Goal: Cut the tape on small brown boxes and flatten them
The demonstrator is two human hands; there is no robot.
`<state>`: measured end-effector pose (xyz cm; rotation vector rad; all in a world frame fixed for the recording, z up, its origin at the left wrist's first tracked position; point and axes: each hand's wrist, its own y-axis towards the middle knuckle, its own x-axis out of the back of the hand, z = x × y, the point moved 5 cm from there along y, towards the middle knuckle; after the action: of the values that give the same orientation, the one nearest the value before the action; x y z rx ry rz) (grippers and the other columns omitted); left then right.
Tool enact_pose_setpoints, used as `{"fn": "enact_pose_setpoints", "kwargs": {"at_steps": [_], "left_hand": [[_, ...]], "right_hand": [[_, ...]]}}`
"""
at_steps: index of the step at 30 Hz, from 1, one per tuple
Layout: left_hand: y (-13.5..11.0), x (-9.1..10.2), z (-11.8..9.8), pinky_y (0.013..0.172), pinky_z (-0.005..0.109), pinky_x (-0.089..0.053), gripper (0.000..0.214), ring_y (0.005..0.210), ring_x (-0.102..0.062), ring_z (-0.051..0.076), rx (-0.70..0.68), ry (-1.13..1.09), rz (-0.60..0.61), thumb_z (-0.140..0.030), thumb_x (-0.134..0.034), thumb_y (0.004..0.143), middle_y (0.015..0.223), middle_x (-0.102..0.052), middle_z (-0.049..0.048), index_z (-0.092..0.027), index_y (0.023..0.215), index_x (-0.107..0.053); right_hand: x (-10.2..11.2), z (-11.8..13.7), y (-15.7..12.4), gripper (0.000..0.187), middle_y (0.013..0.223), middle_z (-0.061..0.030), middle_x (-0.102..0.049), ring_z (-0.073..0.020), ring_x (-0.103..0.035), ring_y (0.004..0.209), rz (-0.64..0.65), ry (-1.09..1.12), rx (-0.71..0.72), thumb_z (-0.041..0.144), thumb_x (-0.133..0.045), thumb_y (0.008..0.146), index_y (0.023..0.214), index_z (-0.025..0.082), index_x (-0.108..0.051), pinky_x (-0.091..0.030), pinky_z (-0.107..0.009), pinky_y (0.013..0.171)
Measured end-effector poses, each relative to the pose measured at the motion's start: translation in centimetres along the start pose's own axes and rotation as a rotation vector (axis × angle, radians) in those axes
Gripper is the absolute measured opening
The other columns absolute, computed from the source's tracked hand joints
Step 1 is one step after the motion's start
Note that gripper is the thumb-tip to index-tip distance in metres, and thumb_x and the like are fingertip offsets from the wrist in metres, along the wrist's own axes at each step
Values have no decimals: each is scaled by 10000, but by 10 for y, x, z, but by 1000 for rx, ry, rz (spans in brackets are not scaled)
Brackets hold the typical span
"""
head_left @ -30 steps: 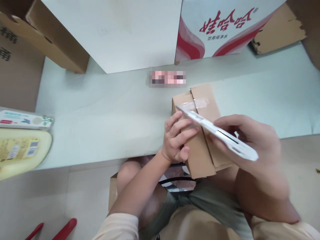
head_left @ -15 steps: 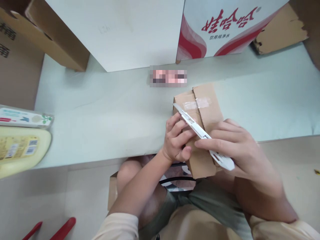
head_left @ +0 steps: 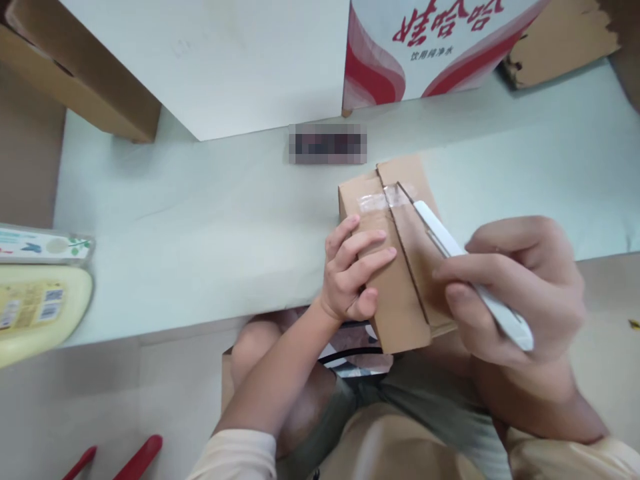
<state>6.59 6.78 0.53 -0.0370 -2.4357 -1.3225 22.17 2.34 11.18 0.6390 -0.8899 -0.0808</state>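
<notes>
A brown cardboard box rests at the table's front edge, a seam running along its top with clear tape across the far end. My left hand grips the box's left side, fingers bent over the top and thumb on the near side. In my right hand is a white utility knife, pinched between thumb and fingers with its blade out. The blade tip is at the tape, just right of the seam; I cannot tell whether it touches.
Behind the box a small blurred-out object lies on the pale table. A white carton and a red-and-white printed carton stand at the back. At left are a yellow bottle and a thin package.
My right hand has lifted off the box's right side and turned the knife, so its blade now points at the tape from the right. My left hand stays on the box.
</notes>
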Motion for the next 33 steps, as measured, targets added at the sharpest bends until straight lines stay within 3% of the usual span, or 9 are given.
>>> {"fn": "enact_pose_setpoints", "kwargs": {"at_steps": [4,9,17,24,29,33], "left_hand": [[-3,-3,2,1184,519,-432,498,1332,-552,261,0,1,19,-510,-240,976,1220,-678,38,-314,1267,-593],[-8,-5,4,1202,530,-424,540,1368,-528,289,-4,-40,6,-549,-259,982,1219,-691,69,-282,1275,-626],[-9,-7,7,1221,560,-404,569,1397,-515,316,26,-44,35,-622,-262,977,1212,-715,55,-296,1220,-660],[-2,-6,3,1189,550,-437,495,1356,-540,301,7,-64,20,-487,-304,973,1186,-693,75,-270,1228,-668],[4,-3,2,1200,470,-421,472,1280,-578,238,-46,-58,24,-447,-302,963,1171,-666,59,-258,1208,-659],[8,-1,1,1183,428,-436,458,1196,-620,192,-76,-2,28,-436,-272,969,1154,-664,41,-251,1151,-649]], "right_hand": [[-7,11,4,79,1235,-83,-679,-279,-656,1165,97,105,20,169,-593,895,881,237,-631,-572,-486,977],[-21,22,12,105,1113,-80,-728,-228,-669,1218,149,142,113,119,-590,901,903,223,-603,-562,-431,1103],[-28,19,13,114,1032,-72,-718,-219,-702,1140,140,75,101,112,-571,906,884,223,-572,-582,-432,1073],[-17,14,12,167,923,-42,-739,-233,-736,1080,29,176,49,82,-538,864,860,233,-609,-605,-423,1033],[-7,11,6,137,896,-40,-729,-236,-745,1035,-41,215,3,95,-546,840,799,221,-585,-625,-434,1001],[-3,10,1,151,910,-50,-725,-221,-744,1020,-21,216,-38,87,-531,864,812,223,-573,-627,-423,995]]}}
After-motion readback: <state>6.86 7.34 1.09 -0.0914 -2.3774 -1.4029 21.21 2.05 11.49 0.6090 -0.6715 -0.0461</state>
